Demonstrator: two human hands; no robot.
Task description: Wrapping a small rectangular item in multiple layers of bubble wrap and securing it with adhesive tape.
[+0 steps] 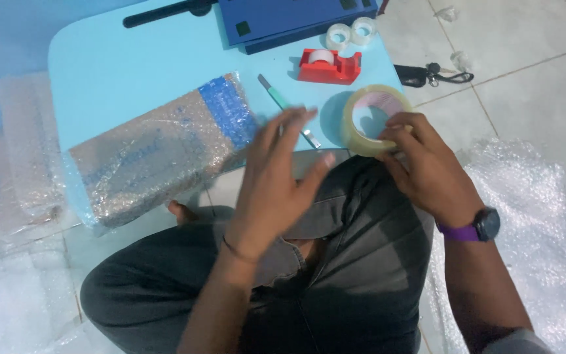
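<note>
My right hand [425,162] grips a large roll of clear packing tape [375,120] at the near right edge of the light blue table [119,65]. My left hand [278,177] hovers open with fingers spread, between the tape roll and a bubble-wrapped package [158,151] that lies on the table's near left part and hangs over the edge. A green utility knife [286,108] lies on the table just beyond my left fingertips.
A red tape dispenser [329,65] and two small clear tape rolls [350,33] sit further back, beside a dark blue box [289,19]. Bubble wrap [532,210] lies on the tiled floor at right; wrapped parcels [14,151] are stacked at left. Keys [433,73] lie on the floor.
</note>
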